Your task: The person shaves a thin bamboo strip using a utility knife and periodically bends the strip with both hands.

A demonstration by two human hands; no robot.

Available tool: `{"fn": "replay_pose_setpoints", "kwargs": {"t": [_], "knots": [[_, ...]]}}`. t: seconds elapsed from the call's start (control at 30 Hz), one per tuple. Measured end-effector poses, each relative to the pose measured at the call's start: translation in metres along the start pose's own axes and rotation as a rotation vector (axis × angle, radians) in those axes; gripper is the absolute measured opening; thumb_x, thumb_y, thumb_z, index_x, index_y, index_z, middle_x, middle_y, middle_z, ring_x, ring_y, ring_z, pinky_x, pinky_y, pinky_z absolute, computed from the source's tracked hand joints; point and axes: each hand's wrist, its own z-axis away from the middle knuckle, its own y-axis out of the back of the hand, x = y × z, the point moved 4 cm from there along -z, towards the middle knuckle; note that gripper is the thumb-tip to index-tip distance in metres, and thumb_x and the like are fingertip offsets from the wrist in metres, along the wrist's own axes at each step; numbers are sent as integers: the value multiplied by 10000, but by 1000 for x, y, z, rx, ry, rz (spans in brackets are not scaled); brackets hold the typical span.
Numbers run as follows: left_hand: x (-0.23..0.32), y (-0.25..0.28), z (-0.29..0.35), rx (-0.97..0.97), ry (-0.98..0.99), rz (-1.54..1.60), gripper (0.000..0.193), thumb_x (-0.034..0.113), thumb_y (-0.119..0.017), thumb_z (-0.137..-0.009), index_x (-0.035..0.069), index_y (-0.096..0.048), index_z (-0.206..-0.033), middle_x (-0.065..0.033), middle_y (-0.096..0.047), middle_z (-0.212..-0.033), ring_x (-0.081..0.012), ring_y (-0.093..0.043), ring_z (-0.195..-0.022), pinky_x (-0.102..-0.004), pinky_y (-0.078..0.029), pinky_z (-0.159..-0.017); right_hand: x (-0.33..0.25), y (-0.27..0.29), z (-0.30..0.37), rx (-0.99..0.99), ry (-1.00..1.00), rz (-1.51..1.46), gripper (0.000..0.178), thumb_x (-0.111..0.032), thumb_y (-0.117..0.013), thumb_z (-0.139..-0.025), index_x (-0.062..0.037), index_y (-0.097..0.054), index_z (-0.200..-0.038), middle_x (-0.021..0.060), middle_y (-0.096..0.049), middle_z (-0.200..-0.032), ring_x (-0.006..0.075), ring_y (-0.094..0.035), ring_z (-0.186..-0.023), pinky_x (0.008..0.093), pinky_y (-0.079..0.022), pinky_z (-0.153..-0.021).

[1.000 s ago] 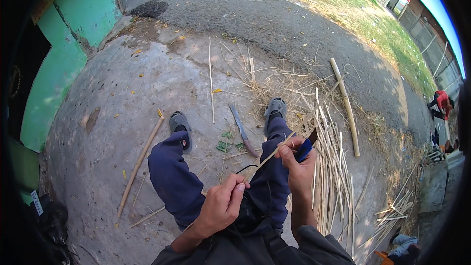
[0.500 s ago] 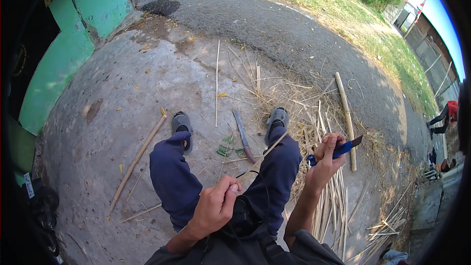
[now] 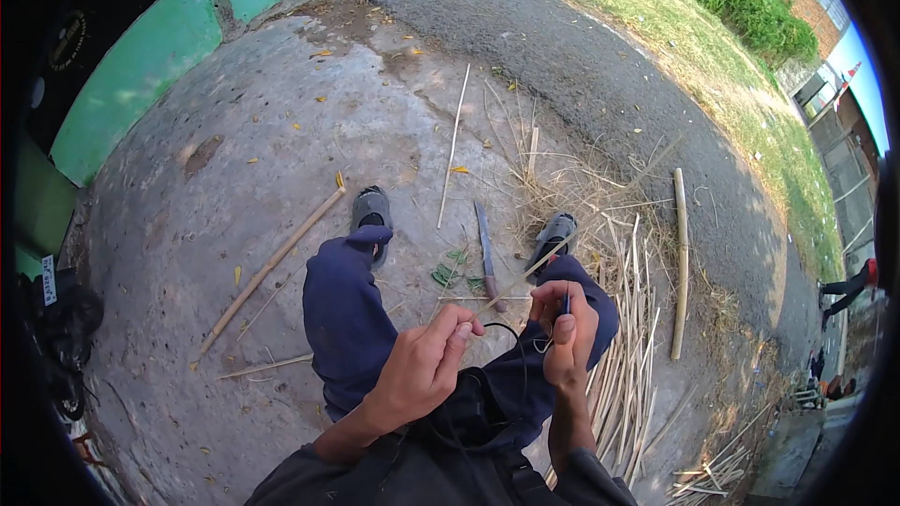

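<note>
My left hand [image 3: 424,364] is closed, pinching one end of a thin bamboo strip [image 3: 527,274]. The strip slants up and away to the right, past my right shoe, its far part blurred. Close beside it, above my right thigh, my right hand [image 3: 568,333] is wrapped around a blue utility knife [image 3: 564,304]. The knife is seen nearly end-on, so its blade cannot be made out. On the ground between my feet lies a machete [image 3: 486,248] with a brown handle, next to some green leaves [image 3: 448,272].
A heap of split bamboo strips [image 3: 630,347] and shavings [image 3: 586,178] lies by my right leg. Beyond it rests a thick bamboo pole [image 3: 680,267]. A brown stick [image 3: 272,267] lies left of my feet, a thin pale strip [image 3: 455,145] ahead. A person [image 3: 851,289] is at far right.
My right hand with the utility knife has come left and closer to my left hand, and the knife has turned from side-on to nearly end-on. The view has shifted slightly.
</note>
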Motion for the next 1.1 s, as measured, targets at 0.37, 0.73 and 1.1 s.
{"fn": "replay_pose_setpoints", "kwargs": {"t": [0.37,0.73,1.1], "knots": [[6,-8,7,-109,-35,102,132,43,-506,-1065,12,-626,-1111,-96,-667,-809,-142,-557,-558,-310,-413,-552,-26,-14,1,-135,385,421,311,-282,-815,-885,-30,-675,-1003,80,-631,-751,273,-631,-611,362,-487,-580],[8,-13,9,-108,-57,40,104,43,-513,-1067,19,-608,-1100,-90,-661,-823,-171,-589,-548,-313,-416,-539,-28,-6,3,-125,423,491,318,-279,-838,-855,-52,-681,-1012,62,-619,-737,260,-611,-592,367,-468,-565],[17,-15,11,-101,-88,2,82,27,-532,-1056,37,-613,-1057,-88,-574,-683,-183,-566,-499,-320,-388,-511,-27,20,-14,119,390,523,298,-304,-801,-912,-29,-695,-958,84,-618,-718,268,-588,-570,363,-440,-541]]}}
